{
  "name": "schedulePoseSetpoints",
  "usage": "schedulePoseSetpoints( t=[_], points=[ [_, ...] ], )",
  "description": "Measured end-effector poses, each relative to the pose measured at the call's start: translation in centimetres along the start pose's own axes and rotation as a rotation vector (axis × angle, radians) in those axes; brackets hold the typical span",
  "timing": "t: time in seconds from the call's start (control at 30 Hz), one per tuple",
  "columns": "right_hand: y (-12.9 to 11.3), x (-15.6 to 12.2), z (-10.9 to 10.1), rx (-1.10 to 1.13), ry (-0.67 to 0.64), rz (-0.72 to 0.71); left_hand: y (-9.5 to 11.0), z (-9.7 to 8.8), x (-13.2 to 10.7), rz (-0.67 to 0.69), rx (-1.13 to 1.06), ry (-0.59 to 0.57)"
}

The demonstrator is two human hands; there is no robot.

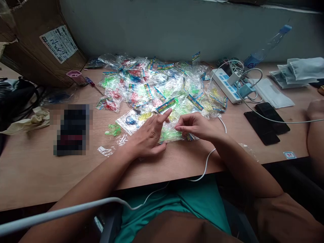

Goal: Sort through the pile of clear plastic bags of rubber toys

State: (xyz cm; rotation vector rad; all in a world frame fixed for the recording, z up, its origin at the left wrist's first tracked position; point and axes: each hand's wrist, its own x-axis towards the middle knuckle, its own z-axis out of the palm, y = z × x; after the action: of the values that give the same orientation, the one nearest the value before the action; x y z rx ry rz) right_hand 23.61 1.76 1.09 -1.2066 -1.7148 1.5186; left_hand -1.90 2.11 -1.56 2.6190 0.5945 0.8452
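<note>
My left hand (pixel 149 135) rests on the wooden desk (pixel 32 168) with its index finger stretched out and the other fingers loosely apart, touching a clear plastic packet (pixel 170 134) holding a green toy. My right hand (pixel 194 126) pinches the right end of that same packet between thumb and fingers. Behind both hands lies a large heap of similar small clear packets (pixel 157 84) with colourful header cards and red, green, yellow and blue toys inside. A loose green toy (pixel 113 129) and torn bits of clear plastic (pixel 106 150) lie to the left of my left hand.
A cardboard box (pixel 43 37) stands back left, with a screwdriver (pixel 93 84) beside it. A white power strip (pixel 225 84) with plugs and cables, two dark phones (pixel 268 121), folded papers (pixel 296 72) and a plastic bottle (pixel 265 47) are at right. Another person's arm (pixel 315 135) shows at the right edge.
</note>
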Motion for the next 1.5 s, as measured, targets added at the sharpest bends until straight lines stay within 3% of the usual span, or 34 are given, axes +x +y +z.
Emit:
schedulePoseSetpoints(
  t=[0.3, 0.5, 0.73, 1.03, 1.23, 1.5],
  points=[
    [0.1, -0.2, 1.5, 0.051, -0.059, 0.048, 0.3, 0.1, 0.0, 0.008, -0.019, -0.017],
    [0.4, 0.0, 2.3, 0.115, -0.024, 0.069, 0.9, 0.1, 0.2, 0.015, -0.012, -0.020],
    [0.2, -0.2, 3.3, -0.003, 0.004, 0.004, 1.0, 0.2, 0.3, 0.017, -0.003, -0.028],
    [0.2, -0.2, 3.1, -0.001, 0.012, -0.015, 1.2, 0.0, 0.4, -0.032, 0.127, -0.096],
    [0.6, -0.1, 2.6, -0.025, 0.036, 0.023, 0.8, 0.3, 0.1, -0.147, 0.204, -0.093],
    [0.2, 0.0, 2.9, -0.220, 0.136, -0.189, 1.4, 0.6, 0.2, -0.113, 0.199, -0.078]
  ],
)
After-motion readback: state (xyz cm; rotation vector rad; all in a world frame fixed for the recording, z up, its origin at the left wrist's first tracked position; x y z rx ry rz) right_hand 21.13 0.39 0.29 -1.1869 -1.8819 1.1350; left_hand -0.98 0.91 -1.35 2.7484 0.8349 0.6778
